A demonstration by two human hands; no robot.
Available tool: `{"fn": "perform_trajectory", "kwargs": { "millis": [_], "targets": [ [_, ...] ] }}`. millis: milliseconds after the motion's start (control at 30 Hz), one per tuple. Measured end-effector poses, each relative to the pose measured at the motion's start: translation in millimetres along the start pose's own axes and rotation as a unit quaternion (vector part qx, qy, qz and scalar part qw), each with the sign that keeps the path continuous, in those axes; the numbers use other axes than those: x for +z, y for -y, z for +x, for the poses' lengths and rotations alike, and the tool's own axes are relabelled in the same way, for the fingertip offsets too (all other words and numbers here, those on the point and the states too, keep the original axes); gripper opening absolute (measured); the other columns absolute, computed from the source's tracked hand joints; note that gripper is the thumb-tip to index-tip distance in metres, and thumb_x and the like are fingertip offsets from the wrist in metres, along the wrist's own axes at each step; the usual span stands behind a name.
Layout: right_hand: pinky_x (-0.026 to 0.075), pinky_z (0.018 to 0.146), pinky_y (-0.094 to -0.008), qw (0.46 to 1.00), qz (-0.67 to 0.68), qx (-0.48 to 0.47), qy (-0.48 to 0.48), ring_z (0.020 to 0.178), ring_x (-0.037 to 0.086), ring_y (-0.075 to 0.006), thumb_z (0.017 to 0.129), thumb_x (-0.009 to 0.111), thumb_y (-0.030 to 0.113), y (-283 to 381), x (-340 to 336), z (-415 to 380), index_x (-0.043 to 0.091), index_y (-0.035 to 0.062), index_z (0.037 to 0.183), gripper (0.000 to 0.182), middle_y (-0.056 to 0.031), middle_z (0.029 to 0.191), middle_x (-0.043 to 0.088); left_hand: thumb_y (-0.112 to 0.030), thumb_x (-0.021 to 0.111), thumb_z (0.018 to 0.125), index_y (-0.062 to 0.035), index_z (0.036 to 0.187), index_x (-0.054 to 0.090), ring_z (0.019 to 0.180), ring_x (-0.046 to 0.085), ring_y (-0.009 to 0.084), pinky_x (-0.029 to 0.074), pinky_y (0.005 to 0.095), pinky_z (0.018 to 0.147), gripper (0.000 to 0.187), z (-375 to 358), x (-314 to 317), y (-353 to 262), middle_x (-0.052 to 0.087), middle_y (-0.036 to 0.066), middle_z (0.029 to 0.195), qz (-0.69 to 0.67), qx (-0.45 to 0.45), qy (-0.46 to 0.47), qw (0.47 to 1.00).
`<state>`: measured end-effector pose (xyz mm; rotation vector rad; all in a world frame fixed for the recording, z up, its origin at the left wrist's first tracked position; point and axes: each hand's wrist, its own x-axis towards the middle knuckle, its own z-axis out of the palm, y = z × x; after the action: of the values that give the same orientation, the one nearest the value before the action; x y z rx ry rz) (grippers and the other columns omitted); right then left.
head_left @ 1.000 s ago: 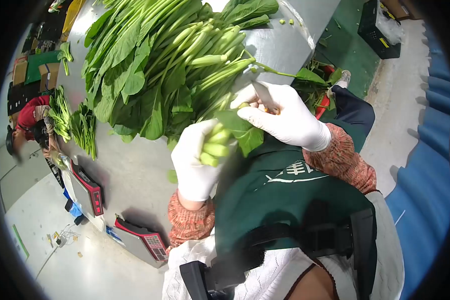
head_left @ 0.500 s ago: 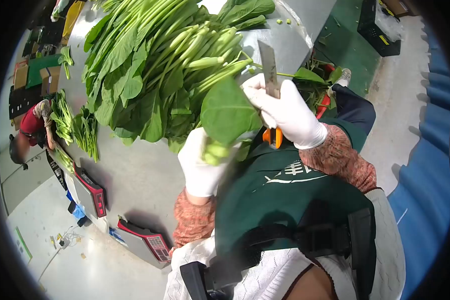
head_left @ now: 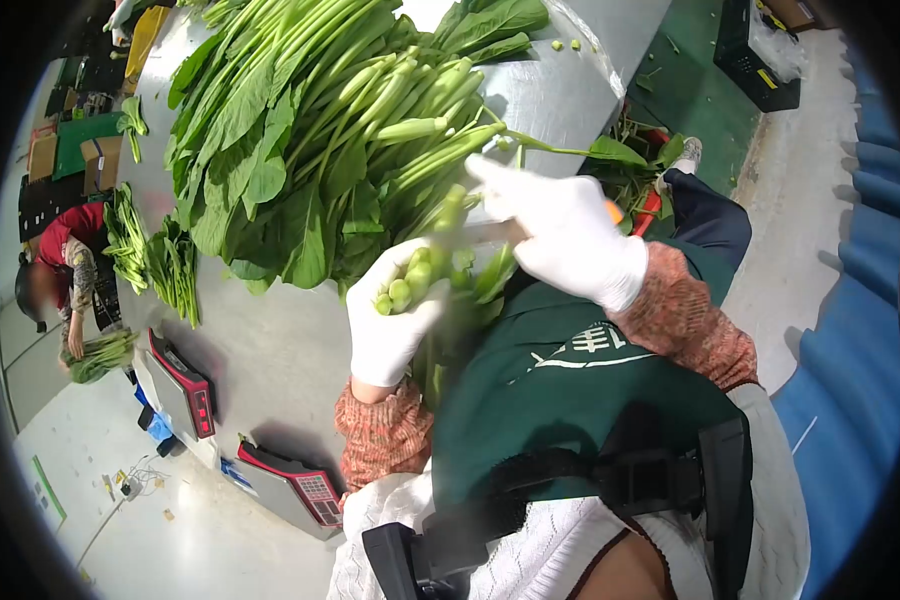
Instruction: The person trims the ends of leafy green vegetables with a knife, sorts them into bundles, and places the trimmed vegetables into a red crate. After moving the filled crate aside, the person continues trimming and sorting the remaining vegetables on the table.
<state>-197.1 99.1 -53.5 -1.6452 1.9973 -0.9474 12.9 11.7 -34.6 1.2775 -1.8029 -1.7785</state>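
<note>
My left hand (head_left: 390, 325), in a white glove, is wrapped around a small bunch of leafy green stalks (head_left: 417, 278). Their pale cut ends poke out over the fingers, and blurred leaves hang down beside my apron. My right hand (head_left: 575, 235), gloved too, grips a knife (head_left: 485, 232) whose blurred blade lies sideways across the stalks. A bit of its orange handle (head_left: 613, 211) shows past the hand. Just beyond both hands, a large heap of leafy greens (head_left: 300, 140) covers much of the metal table (head_left: 270, 330).
Two red-framed scales (head_left: 295, 485) (head_left: 182, 385) stand along the table's left edge. Small bundles of greens (head_left: 175, 270) lie near them. Across the table, a person in red (head_left: 75, 250) holds a bunch of greens (head_left: 102, 357). Leaf trimmings (head_left: 630, 150) and a black crate (head_left: 755, 60) are at right.
The knife has swung from upright to sideways against the stalks. The broad leaf over my left hand has dropped away, baring the stalk ends. The other person has lifted a bunch off the table.
</note>
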Motion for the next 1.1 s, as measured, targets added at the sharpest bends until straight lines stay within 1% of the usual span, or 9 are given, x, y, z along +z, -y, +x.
{"fn": "perform_trajectory", "kwargs": {
  "millis": [167, 200, 333, 467, 600, 700, 800, 900, 1100],
  "targets": [
    [0.056, 0.071, -0.0391, 0.992, 0.016, 0.120, 0.035, 0.083, 0.070, -0.0319, 0.081, 0.063, 0.002, -47, 30, 7, 0.052, 0.0071, 0.136, 0.057, -0.0158, 0.091, 0.071, 0.006, 0.074, 0.076, 0.0023, 0.116, 0.065, 0.092, 0.060, 0.0090, 0.048, 0.0251, 0.086, 0.041, -5, -13, -5, 0.068, 0.003, 0.103, 0.029, 0.021, 0.070, 0.997],
    [0.054, 0.068, -0.0329, 0.989, 0.126, 0.080, -0.018, 0.073, 0.069, -0.0217, 0.087, 0.063, 0.004, -45, 25, 11, 0.054, 0.0074, 0.136, 0.049, -0.0111, 0.083, 0.069, 0.006, 0.074, 0.076, 0.0023, 0.115, 0.065, 0.091, 0.060, 0.0089, 0.048, 0.0252, 0.086, 0.040, -4, -15, -3, 0.068, 0.003, 0.102, 0.022, 0.026, 0.070, 0.997],
    [0.044, 0.060, -0.0224, 0.863, 0.453, 0.124, 0.184, 0.066, 0.051, -0.0015, 0.096, 0.064, 0.014, -4, -11, 13, 0.059, 0.0093, 0.135, 0.040, 0.0041, 0.073, 0.056, 0.001, 0.076, 0.076, -0.0001, 0.111, 0.066, 0.091, 0.059, 0.0073, 0.048, 0.0236, 0.085, 0.036, 0, -11, -2, 0.067, 0.001, 0.101, 0.010, -0.020, 0.067, 0.998],
    [0.043, 0.057, -0.0261, 0.936, 0.335, -0.029, 0.107, 0.060, 0.050, -0.0099, 0.088, 0.073, 0.015, 11, 15, 10, 0.069, 0.0012, 0.101, 0.019, -0.0070, 0.073, 0.062, -0.001, 0.078, 0.077, -0.0011, 0.113, 0.065, 0.093, 0.060, 0.0081, 0.049, 0.0245, 0.086, 0.039, 2, 0, -3, 0.068, 0.002, 0.106, -0.007, 0.032, 0.042, 0.999],
    [0.043, 0.057, -0.0269, 0.903, 0.405, 0.045, 0.134, 0.062, 0.049, -0.0070, 0.090, 0.072, 0.018, 16, 24, -3, 0.070, 0.0013, 0.097, 0.018, -0.0043, 0.075, 0.066, 0.000, 0.076, 0.078, 0.0007, 0.108, 0.066, 0.091, 0.061, 0.0098, 0.050, 0.0257, 0.084, 0.032, -11, -11, -4, 0.069, 0.005, 0.101, 0.096, -0.003, 0.056, 0.994],
    [0.043, 0.056, -0.0293, 0.938, 0.314, 0.100, 0.105, 0.060, 0.052, -0.0098, 0.093, 0.068, 0.017, -10, 26, 8, 0.068, 0.0015, 0.091, 0.016, -0.0087, 0.067, 0.060, 0.000, 0.073, 0.078, 0.0020, 0.097, 0.066, 0.082, 0.059, 0.0099, 0.049, 0.0253, 0.076, 0.020, -28, -47, -19, 0.066, 0.005, 0.092, 0.099, 0.010, -0.069, 0.993],
    [0.046, 0.060, -0.0337, 0.991, 0.110, 0.027, 0.075, 0.066, 0.061, -0.0242, 0.082, 0.065, 0.006, -43, 40, 12, 0.066, 0.0052, 0.098, 0.016, -0.0120, 0.075, 0.062, 0.001, 0.065, 0.079, 0.0018, 0.092, 0.061, 0.076, 0.056, 0.0182, 0.048, 0.0319, 0.076, 0.014, -52, -101, -22, 0.060, 0.008, 0.086, 0.041, 0.125, -0.232, 0.964],
    [0.051, 0.066, -0.0337, 0.989, 0.100, 0.009, -0.104, 0.069, 0.063, -0.0262, 0.078, 0.066, 0.000, -57, 57, 29, 0.068, 0.0096, 0.103, 0.027, -0.0103, 0.084, 0.065, 0.001, 0.058, 0.084, 0.0002, 0.113, 0.052, 0.094, 0.060, 0.0297, 0.045, 0.0504, 0.100, 0.030, -57, -135, -33, 0.060, 0.014, 0.095, -0.041, 0.260, -0.122, 0.957],
    [0.053, 0.078, -0.0373, 0.994, 0.036, 0.015, -0.104, 0.088, 0.066, -0.0305, 0.083, 0.068, 0.014, -90, 62, 50, 0.069, 0.0121, 0.110, 0.027, -0.0108, 0.096, 0.064, 0.007, 0.063, 0.079, 0.0006, 0.105, 0.054, 0.080, 0.064, 0.0241, 0.051, 0.0403, 0.087, 0.029, -49, -99, -32, 0.065, 0.013, 0.088, 0.006, 0.143, -0.135, 0.980]
  ]
}}
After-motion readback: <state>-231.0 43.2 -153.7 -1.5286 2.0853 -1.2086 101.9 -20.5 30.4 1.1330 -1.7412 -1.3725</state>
